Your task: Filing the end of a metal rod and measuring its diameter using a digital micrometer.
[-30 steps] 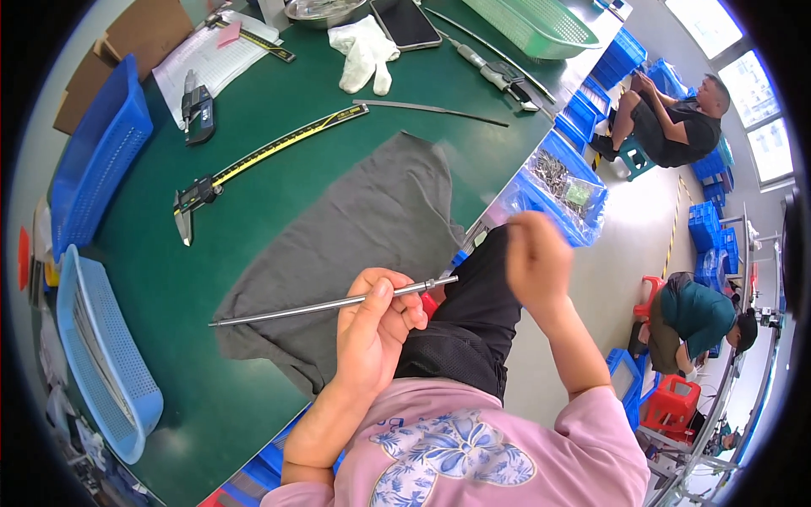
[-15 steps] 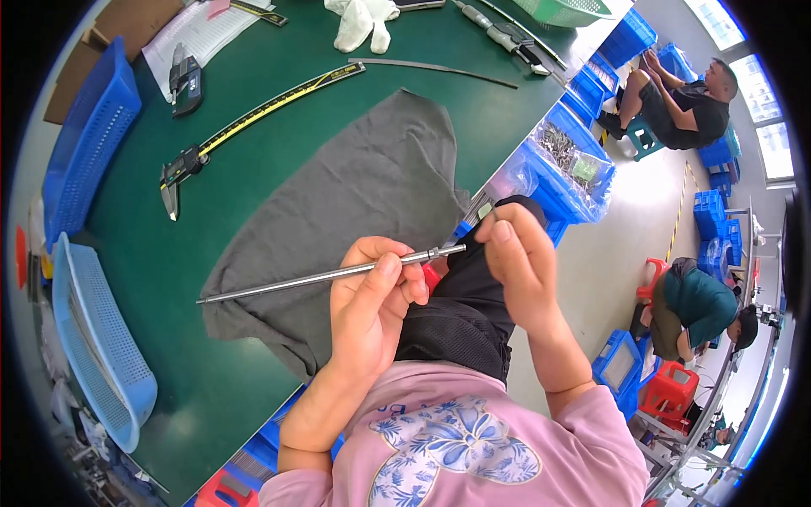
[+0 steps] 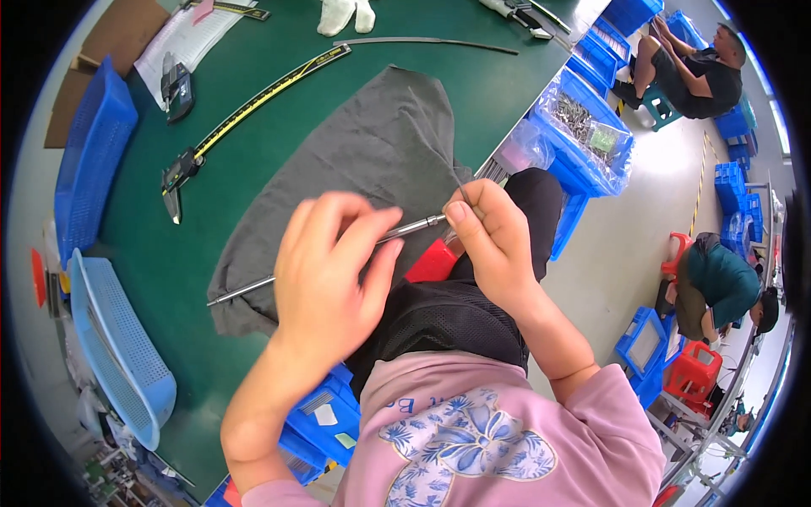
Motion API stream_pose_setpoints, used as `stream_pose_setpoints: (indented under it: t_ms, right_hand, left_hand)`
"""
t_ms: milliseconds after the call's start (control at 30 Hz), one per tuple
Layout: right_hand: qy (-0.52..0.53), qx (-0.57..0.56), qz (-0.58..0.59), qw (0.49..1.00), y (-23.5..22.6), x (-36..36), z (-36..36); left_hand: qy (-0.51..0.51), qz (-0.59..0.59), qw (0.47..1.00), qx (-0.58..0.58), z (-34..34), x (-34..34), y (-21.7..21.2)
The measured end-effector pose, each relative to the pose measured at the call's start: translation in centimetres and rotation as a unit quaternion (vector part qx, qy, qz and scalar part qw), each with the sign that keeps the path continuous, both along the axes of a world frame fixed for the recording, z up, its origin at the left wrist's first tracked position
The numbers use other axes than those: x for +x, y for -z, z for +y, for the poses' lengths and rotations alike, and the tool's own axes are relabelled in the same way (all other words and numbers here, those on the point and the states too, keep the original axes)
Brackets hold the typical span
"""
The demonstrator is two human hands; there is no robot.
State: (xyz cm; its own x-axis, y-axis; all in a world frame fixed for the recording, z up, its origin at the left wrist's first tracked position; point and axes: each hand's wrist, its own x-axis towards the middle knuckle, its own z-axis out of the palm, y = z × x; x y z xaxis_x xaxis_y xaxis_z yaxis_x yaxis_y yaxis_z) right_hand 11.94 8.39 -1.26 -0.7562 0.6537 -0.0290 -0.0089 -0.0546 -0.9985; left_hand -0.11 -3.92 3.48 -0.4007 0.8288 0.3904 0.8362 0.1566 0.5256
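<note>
A slim silvery metal rod [image 3: 245,290] with a thicker collar near its right end slants over the grey cloth [image 3: 325,160]. My right hand [image 3: 494,241] pinches that right end between thumb and fingers. From the same fingers a thin dark strip or wire [image 3: 439,139] runs up over the cloth; its kind is hard to make out. My left hand [image 3: 325,275], blurred by motion, is over the rod's middle with fingers spread and looks open. The rod passes behind it and shows again between thumb and forefinger. The rod's left tip is by the cloth's left edge.
On the green table [image 3: 253,110] lie a digital caliper [image 3: 253,110], a thin metal strip [image 3: 422,40], a micrometer [image 3: 177,89] and a white glove [image 3: 345,15]. Blue baskets [image 3: 127,346] line the left side. A blue bin of metal parts [image 3: 583,127] stands right. Two people sit beyond.
My left hand has let go its pinch on the rod, spread and shifted left. My right hand has come in and taken the rod's right end. The view has shifted slightly.
</note>
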Motion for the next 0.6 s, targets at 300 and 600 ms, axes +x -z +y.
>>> stream_pose_setpoints:
  t_ms: [300,600]
  right_hand:
    - [0.031,0.057,-0.051,0.997,-0.6,0.9,-0.6]
    - [0.046,0.083,0.007,0.995,1.9,3.5,-2.8]
  left_hand:
    - [0.096,-0.007,0.995,0.0,1.8,-0.3,2.4]
    - [0.092,-0.011,0.996,0.013,2.1,-0.3,3.2]
